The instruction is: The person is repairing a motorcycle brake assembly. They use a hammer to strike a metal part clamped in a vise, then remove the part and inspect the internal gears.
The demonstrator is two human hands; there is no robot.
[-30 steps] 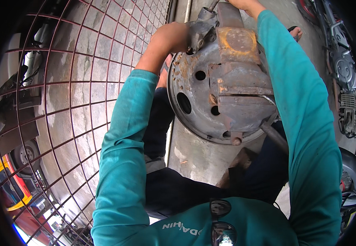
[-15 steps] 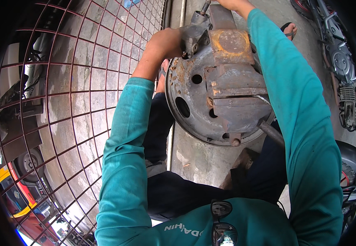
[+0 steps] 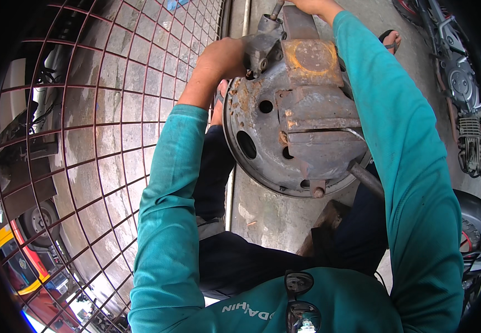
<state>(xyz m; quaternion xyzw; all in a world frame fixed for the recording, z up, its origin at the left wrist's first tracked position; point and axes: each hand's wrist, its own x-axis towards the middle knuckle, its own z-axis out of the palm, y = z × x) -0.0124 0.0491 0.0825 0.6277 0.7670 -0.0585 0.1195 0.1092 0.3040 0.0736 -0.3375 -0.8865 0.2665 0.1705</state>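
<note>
Fingers of the left hand (image 3: 224,58) are curled tight around a small grey metal fitting (image 3: 262,47) at the top of the rusty round steel backing plate (image 3: 262,139), held above the lap. Right hand (image 3: 315,5) sits mostly out of frame; I cannot tell its grip. If either hold loosens, the heavy plate (rust-flaked, slippery-looking) could tip onto the sandalled foot (image 3: 390,40) or concrete floor (image 3: 268,216).
</note>
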